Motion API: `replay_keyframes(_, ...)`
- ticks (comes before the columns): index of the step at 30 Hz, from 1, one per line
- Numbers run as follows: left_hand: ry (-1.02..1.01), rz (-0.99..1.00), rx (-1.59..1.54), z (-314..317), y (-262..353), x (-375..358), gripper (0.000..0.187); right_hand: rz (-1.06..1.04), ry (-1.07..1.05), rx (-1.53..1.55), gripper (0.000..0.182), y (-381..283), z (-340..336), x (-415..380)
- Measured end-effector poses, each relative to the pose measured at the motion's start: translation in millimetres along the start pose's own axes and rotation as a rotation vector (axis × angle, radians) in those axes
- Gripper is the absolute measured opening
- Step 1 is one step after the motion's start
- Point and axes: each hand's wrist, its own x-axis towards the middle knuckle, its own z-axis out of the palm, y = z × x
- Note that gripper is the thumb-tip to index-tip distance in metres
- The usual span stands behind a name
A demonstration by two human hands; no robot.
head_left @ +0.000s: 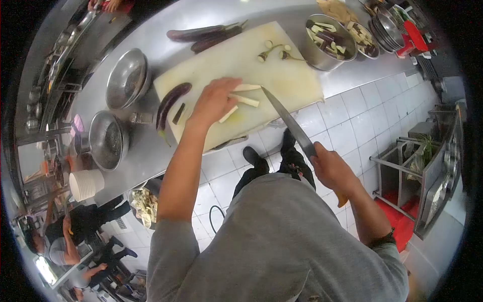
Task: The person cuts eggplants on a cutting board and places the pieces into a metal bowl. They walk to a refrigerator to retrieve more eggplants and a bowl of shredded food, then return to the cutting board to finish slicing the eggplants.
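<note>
My right hand [329, 168] is closed round the handle of a long kitchen knife [292, 123], its tip by the end of the pale eggplant strips [246, 99]. My left hand [216, 100] presses down on these strips with curled fingers, partly hiding them. They lie on a white cutting board [211, 75]. A whole eggplant [170, 103] lies at the board's left edge, beside a short dark-skinned piece [178, 114]. Cut eggplant stems [271, 52] rest near the far right corner. Two more eggplants [201, 34] sit beyond the board.
A deep metal pot [329, 59] of cut eggplant stands right of the board, beside a bowl [371, 49] of pieces. Metal bowls [126, 75] and stacked white cups [86, 183] are at left. Eggplant pieces [144, 206] fill a low container. Other people [65, 246] are at lower left.
</note>
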Motion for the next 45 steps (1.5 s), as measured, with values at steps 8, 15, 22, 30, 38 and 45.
replay_keyframes(8, -0.077, -0.224, 0.091, 23, 4, 3, 0.033, 0.016, 0.022, 0.057, 0.019, -9, 1, 24)
replay_keyframes(15, -0.134, -0.364, -0.229, -10, -42, 2, 0.051, 0.111, -0.019, 0.124, 0.020, -18, -13, 27)
replay_keyframes(22, -0.207, -0.255, 0.082, 18, -16, 17, 0.037, -0.042, 0.042, 0.093, 0.018, -3, 3, 42)
replay_keyframes(30, -0.109, -0.643, 0.004, -70, -30, -1, 0.029, 0.059, -0.069, 0.194, 0.014, -6, -11, 41)
replay_keyframes(38, 0.092, -0.572, 0.128, -48, -30, -102, 0.057, -0.040, -0.119, 0.229, 0.010, -5, -4, 38)
replay_keyframes(45, 0.088, -0.566, 0.605, 10, -39, -89, 0.033, -0.044, -0.169, 0.219, 0.018, -29, -7, 56)
